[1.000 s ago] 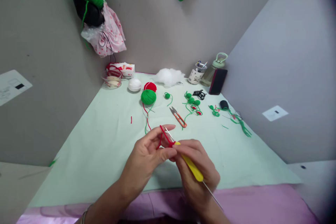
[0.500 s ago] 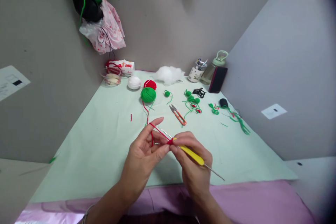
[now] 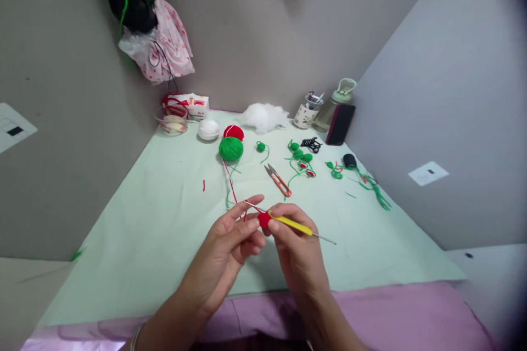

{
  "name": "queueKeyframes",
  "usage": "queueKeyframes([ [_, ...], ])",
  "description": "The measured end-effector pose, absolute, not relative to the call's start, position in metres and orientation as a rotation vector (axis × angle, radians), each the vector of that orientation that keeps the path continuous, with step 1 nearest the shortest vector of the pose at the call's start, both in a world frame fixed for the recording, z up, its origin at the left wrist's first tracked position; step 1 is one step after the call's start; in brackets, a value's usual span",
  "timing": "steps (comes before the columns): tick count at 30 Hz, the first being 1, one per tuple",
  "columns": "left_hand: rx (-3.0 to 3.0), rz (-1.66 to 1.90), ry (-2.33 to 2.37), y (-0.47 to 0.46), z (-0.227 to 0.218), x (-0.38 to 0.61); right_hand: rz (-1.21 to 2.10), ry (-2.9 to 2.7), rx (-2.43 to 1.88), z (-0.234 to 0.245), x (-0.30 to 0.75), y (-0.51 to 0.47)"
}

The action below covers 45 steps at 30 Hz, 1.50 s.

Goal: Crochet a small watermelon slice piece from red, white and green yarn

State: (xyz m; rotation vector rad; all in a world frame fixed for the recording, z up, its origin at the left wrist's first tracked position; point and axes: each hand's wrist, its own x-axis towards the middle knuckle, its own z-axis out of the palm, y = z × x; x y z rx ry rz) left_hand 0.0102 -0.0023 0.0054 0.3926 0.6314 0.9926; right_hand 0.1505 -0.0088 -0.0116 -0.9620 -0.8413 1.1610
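Note:
My left hand [image 3: 224, 249] pinches a small red crochet piece [image 3: 264, 220] between thumb and fingers, with red yarn [image 3: 230, 184] running over its forefinger back to the red yarn ball [image 3: 234, 132]. My right hand [image 3: 298, 247] is closed on a yellow-handled crochet hook [image 3: 290, 223]; the metal tip passes through the red piece and points left. Both hands hover above the pale green table mat [image 3: 156, 219], near its front edge.
Behind the hands lie orange thread snips [image 3: 279, 180], a green yarn ball [image 3: 231, 148], small green crochet pieces [image 3: 301, 159], white stuffing [image 3: 262, 116], a white ball [image 3: 208, 129], a cup of tools [image 3: 307, 112], a bottle [image 3: 335, 107] and a dark phone [image 3: 341, 125]. Bags of yarn [image 3: 144, 16] hang on the wall.
The right hand has swung the hook from steep to nearly level and moved it up. The left forefinger has lowered, and the red piece now shows as a small clump between the hands.

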Motion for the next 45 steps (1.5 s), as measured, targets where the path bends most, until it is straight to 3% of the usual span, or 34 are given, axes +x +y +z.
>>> queueKeyframes([
  [7, 0.42, 1.055, 0.627, 0.003, 0.011, 0.012, 0.767, -1.197, -0.996, -0.008, 0.155, -0.012],
  [18, 0.585, 1.012, 0.697, 0.0, 0.009, 0.012, 1.034, -1.044, -0.879, -0.024, 0.161, -0.011],
  [28, 0.704, 1.035, 0.78, -0.002, 0.001, 0.016, 0.833, -1.217, -0.889, -0.016, 0.158, -0.013],
  [34, 1.13, 0.943, 0.868, 0.024, 0.009, -0.022, 1.207, -0.812, -0.75, -0.008, 0.191, -0.006],
  [41, 1.384, 1.502, 1.175, 0.086, 0.021, -0.091, 1.173, -0.344, -0.364, 0.015, 0.264, -0.005],
  [45, 1.439, 1.347, 1.184, 0.089, 0.015, -0.096, 1.208, -0.227, -0.339, 0.017, 0.268, -0.008],
])
